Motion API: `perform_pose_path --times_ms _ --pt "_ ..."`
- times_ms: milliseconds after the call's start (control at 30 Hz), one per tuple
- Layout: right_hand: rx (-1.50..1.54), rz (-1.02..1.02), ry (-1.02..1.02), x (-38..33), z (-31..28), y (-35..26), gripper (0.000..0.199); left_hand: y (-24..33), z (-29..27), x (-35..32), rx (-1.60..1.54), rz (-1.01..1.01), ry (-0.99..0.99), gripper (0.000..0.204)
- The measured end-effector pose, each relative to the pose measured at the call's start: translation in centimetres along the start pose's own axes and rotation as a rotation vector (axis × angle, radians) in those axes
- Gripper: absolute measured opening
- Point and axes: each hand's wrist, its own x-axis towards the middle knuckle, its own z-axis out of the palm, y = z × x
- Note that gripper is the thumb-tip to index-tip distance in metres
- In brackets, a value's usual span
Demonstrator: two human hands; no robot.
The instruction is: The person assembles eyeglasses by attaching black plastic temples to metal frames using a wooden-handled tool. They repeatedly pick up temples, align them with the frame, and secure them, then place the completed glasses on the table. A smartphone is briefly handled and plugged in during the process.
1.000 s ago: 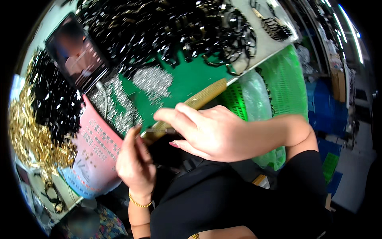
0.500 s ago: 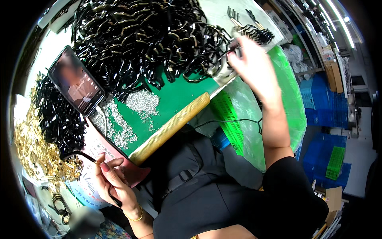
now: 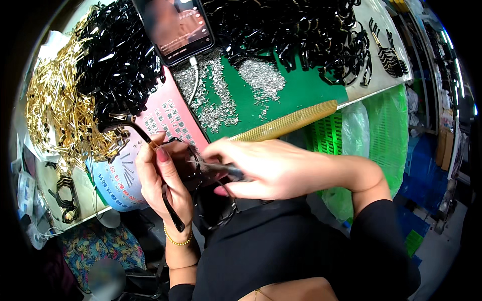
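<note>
My left hand (image 3: 163, 180) is closed round a thin, dark eyeglass temple (image 3: 142, 133). Its straight part sticks out past my fingertips and its black tip shows below my palm. My right hand (image 3: 271, 168) has its thumb and fingers pinched at a dark eyeglass frame front (image 3: 234, 206), right beside my left fingers. The thin, curved rims of the frame front show between and below the hands. A greyish blur lies at the right fingers, and what it is I cannot make out. Where frame and temple meet is hidden.
A phone (image 3: 186, 35) with a white cable stands behind the hands, near small silver parts (image 3: 261, 80) on a green mat (image 3: 306, 88). Black temples (image 3: 113, 55) and gold ones (image 3: 57, 110) lie heaped at left, frames (image 3: 301, 25) behind. A green basket (image 3: 329, 135) stands at right.
My right hand has come from the frames at the far right to my left hand. The view has shifted, so the phone and heaps sit elsewhere in the picture. My left hand keeps the temple.
</note>
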Motion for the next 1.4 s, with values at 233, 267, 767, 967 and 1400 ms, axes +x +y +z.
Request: perform_pose_path --times_ms 233,267,767,967,1400 --pt "-0.841 0.082 0.262 -3.4 -2.1 0.8 0.038 -1.5 -0.4 3.4 0.367 0.313 -0.161 0.024" --pt "-0.858 0.118 0.255 -3.6 -2.1 1.1 0.041 -1.1 -0.2 3.6 0.301 0.271 -0.177 0.024" --pt "-0.962 0.058 0.222 -2.7 -2.4 0.9 0.06 -0.3 -2.6 4.3 -0.175 0.017 0.199 0.024" --pt "-1.004 0.117 0.222 -2.3 -1.8 0.6 0.065 -0.3 -1.8 4.7 -0.224 -0.139 -0.024 0.022" --pt "-0.928 0.113 0.218 -2.6 -2.0 1.1 0.048 -0.2 -1.6 2.7 -0.226 -0.169 -0.192 0.019"
